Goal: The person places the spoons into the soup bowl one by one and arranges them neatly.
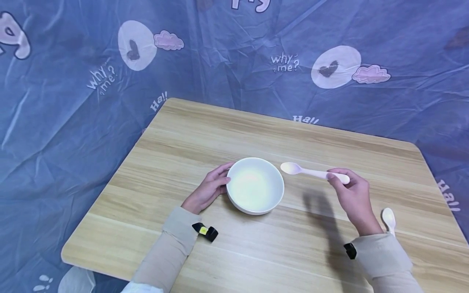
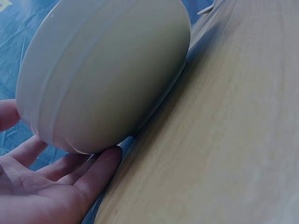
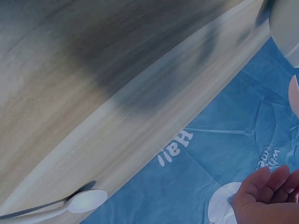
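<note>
A white bowl [image 1: 255, 186] stands on the wooden table. My left hand [image 1: 208, 188] holds it from the left, thumb at the rim and fingers against the outer wall. From the left wrist view, the fingertips [image 2: 111, 156] reach low under the curve of the bowl [image 2: 107, 70]. To the right, my right hand [image 1: 351, 191] pinches a pale pinkish-white spoon [image 1: 311, 173] by its handle, above the table. That spoon's head points left, just right of the bowl's rim. In the right wrist view the curled fingers [image 3: 266, 186] show at the lower right.
A second white spoon [image 1: 389, 217] lies on the table beside the right forearm, its handle partly hidden by the sleeve. Behind the table [image 1: 205, 126] hangs a blue printed cloth [image 1: 227, 61], which also shows past the left edge. Dark straps sit at both cuffs.
</note>
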`<state>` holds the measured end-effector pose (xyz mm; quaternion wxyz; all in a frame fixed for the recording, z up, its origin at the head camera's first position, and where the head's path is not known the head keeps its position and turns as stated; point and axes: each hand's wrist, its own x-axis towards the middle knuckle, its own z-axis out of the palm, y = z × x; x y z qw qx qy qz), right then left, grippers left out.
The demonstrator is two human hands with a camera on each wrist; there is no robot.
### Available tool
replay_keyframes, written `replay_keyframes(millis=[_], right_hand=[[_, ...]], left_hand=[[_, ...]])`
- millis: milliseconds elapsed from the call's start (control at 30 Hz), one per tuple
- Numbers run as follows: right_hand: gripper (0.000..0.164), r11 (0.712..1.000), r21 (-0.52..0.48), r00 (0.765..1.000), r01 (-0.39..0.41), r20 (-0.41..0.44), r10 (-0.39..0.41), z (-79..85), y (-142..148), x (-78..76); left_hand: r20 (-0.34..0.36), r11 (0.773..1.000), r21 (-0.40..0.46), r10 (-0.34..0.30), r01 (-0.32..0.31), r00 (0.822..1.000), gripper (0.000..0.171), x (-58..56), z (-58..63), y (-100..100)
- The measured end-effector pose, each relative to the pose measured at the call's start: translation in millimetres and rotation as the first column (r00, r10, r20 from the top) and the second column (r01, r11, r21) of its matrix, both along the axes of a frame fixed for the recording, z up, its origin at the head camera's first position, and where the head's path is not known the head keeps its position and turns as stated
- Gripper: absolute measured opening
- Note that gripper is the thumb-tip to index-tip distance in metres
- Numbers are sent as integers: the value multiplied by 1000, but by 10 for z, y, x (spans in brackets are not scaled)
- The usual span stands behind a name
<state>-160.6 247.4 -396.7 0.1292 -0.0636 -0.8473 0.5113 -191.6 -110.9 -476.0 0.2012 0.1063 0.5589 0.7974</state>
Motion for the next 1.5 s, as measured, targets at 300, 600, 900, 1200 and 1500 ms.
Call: replay_keyframes(millis=[300, 600, 900, 1200, 1500], right_hand=[[22, 999, -3, 999, -44, 4, 44, -8, -52, 13], [19, 998, -5, 998, -59, 5, 59, -16, -98, 20], [21, 998, -3, 998, -61, 8, 61, -37, -157, 17], [13, 994, -57, 995, -93, 23, 95, -74, -216, 9], [16, 988, -73, 990, -139, 10, 140, -126, -262, -29]], left_hand=[[2, 1000, 15, 0, 0, 1000, 57, -15, -22, -9], [0, 1000, 22, -3, 3, 1000, 57, -15, -37, -15], [0, 999, 33, -6, 6, 1000, 57, -14, -32, -12], [4, 1000, 30, -4, 4, 1000, 57, -13, -39, -8], [10, 999, 40, 8, -8, 1000, 57, -20, -52, -6]])
